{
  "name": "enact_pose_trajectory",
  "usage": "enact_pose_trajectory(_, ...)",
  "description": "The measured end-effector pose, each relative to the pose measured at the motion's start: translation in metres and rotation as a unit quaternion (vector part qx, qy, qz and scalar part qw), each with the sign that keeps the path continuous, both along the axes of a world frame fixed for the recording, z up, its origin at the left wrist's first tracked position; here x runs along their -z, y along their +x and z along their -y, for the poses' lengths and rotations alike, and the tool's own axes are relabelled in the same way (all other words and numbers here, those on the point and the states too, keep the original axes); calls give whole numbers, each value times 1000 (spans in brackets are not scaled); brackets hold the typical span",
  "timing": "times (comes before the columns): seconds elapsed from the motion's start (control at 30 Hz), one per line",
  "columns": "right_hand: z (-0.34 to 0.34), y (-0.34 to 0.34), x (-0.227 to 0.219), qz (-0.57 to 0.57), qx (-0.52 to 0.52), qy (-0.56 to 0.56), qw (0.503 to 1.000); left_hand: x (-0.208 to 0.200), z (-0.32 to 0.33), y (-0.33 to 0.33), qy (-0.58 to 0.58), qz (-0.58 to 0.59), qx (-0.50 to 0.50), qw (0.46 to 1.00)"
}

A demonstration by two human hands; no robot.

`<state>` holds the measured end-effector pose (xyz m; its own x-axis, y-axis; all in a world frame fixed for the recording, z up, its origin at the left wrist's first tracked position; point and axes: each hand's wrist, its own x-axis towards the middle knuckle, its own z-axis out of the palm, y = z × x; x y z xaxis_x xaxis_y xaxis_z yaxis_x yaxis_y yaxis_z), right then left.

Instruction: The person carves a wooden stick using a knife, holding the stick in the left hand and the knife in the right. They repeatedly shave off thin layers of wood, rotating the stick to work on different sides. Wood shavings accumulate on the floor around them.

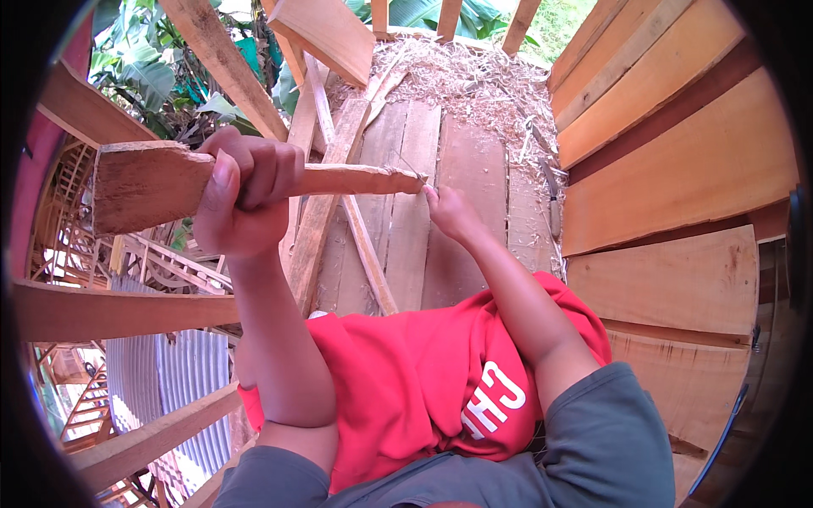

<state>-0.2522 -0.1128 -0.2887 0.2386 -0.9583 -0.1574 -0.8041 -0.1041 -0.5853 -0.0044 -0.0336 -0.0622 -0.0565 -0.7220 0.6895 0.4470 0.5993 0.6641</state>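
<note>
My left hand [250, 190] is wrapped round a paddle-shaped piece of wood [356, 179], held up level across the view. Its broad, rough-faced block end points left and its narrow, roughly cut shaft runs right. At the shaft's far right tip is my right hand [453, 210], thumb and fingers pinched together. A thin sliver or wire sticks up by that tip; what the right fingers grip is too small to tell. Beneath my arms a red cloth [406, 364] with white print lies over my lap.
Boards [466, 229] form the floor, with wood shavings [474, 80] heaped at the far end. A hand tool [554, 212] lies by the right-hand plank wall [669, 161]. Loose timber [339, 152] leans ahead; rails and posts [127, 311] line the open left side.
</note>
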Motion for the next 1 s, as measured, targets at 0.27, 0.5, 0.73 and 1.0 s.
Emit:
enact_pose_trajectory(0.27,16,-33,-24,-151,-32,7,988,1,-1,9,-11,9,16,1000)
enact_pose_trajectory(0.5,31,-27,-11,31,57,67,996,0,3,2,-21,10,17,1000)
enact_pose_trajectory(0.73,13,-6,7,179,134,242,944,-2,2,-2,-36,7,24,999)
enact_pose_trajectory(1.0,11,1,13,270,158,379,871,-3,0,2,-32,-24,19,999)
